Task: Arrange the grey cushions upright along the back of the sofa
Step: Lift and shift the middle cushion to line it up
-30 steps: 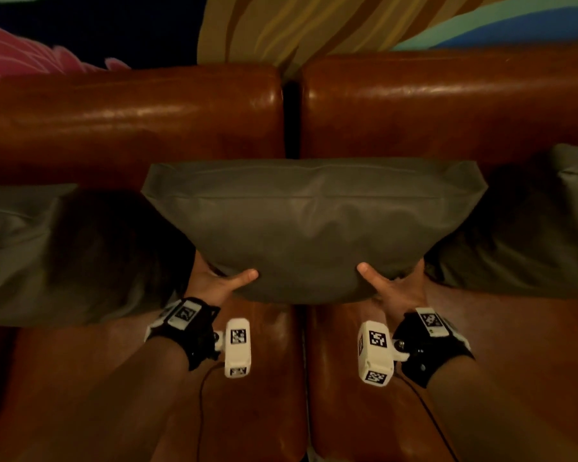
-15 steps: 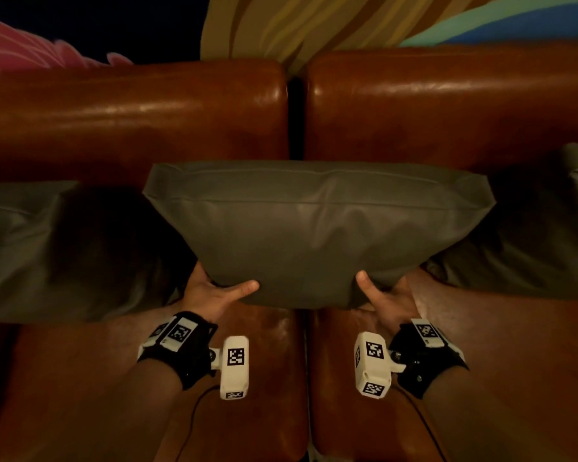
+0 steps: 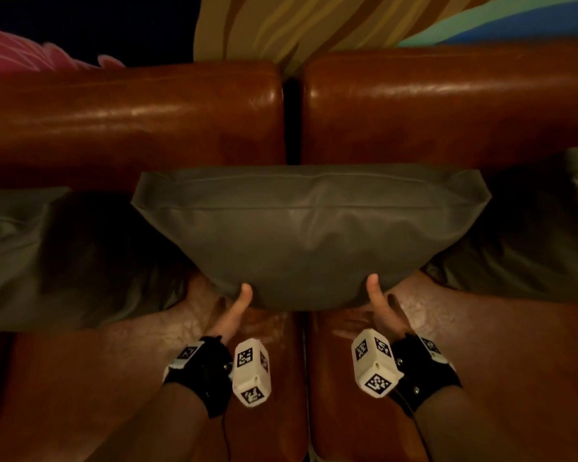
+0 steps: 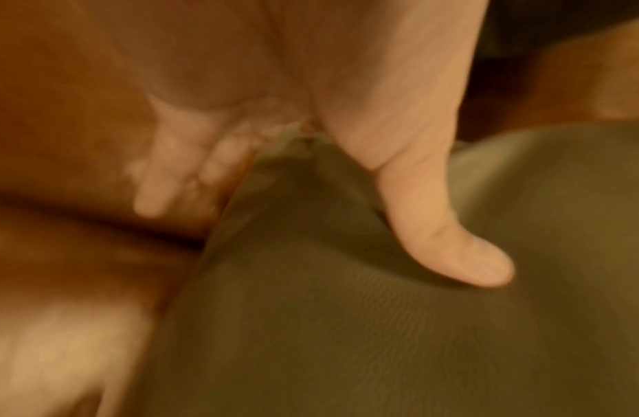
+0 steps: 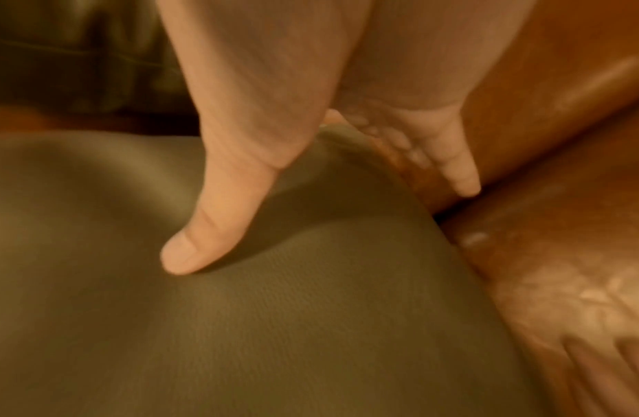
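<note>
1. We see the plump grey fabric cushion (image 3: 309, 235) standing upright in the middle of the glossy brown leather sofa (image 3: 127, 125), its long axis running left to right along the backrest and its broad face turned towards us.
2. Its seamed top edge sits right against the backrest, straddling the dark gap between the two back sections; the rounded lower edge meets the seat over the join between the seat pads.
3. Our left hand (image 3: 229, 316) is at the lower left of the cushion, thumb laid straight on the front face; in the left wrist view the thumb (image 4: 450, 237) presses into the fabric while the fingers (image 4: 157, 183) reach down beside it towards the leather (blurred, so we cannot tell whether they curl).
4. Our right hand (image 3: 382, 311) mirrors it at the lower right, thumb (image 5: 218, 220) straight on the grey face, fingers (image 5: 453, 166) extended down between cushion and sofa.
5. Both hands look fairly flat and spread, bracing rather than clutching.
6. A second grey cushion (image 3: 24, 255) rests at the far left against the backrest, and a third grey cushion (image 3: 528, 241) at the far right, each just beside the centre one, partly in shadow.
7. Behind the sofa runs a colourful painted wall (image 3: 281, 25).
</note>
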### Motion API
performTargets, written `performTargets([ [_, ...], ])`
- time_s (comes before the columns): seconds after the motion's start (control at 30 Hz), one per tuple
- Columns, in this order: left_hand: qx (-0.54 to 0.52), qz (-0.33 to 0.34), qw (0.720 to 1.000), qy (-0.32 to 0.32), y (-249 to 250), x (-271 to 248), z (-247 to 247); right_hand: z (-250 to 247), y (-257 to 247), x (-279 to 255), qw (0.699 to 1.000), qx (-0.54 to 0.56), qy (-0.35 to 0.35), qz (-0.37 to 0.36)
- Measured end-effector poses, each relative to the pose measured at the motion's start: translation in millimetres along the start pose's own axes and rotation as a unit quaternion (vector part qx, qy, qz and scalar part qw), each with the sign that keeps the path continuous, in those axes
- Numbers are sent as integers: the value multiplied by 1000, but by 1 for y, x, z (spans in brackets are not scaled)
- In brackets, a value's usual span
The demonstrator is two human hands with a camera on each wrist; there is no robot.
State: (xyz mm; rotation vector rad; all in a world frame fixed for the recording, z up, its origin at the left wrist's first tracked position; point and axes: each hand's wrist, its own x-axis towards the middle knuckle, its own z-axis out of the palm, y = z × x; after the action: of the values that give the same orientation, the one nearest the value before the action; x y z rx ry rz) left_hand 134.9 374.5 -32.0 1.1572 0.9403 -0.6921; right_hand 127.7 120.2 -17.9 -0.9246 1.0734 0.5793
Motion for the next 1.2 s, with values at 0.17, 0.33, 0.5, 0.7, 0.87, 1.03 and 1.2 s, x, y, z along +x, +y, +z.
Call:
performTargets([
  [0.17,-221,-16,972,-75,16,27,23,-1,9,68,990,134,-48,13],
  [0.33,-222,8,971,-85,15,35,31,-15,29,84,976,211,-46,18],
  [0.5,-252,-26,965,-69,23,12,37,23,-4,42,991,119,-69,4],
  [0.7,-259,-83,962,-1,46,-26,52,24,-22,16,999,30,15,-4],
  [0.87,-283,-74,954,-60,65,-23,63,57,-53,-1,983,184,-11,6],
  [1.03,-190,-74,978,-36,84,-8,74,55,-63,28,998,62,7,16],
  [1.2,-189,-60,980,-28,82,-20,66,53,-56,14,997,72,-10,9],
])
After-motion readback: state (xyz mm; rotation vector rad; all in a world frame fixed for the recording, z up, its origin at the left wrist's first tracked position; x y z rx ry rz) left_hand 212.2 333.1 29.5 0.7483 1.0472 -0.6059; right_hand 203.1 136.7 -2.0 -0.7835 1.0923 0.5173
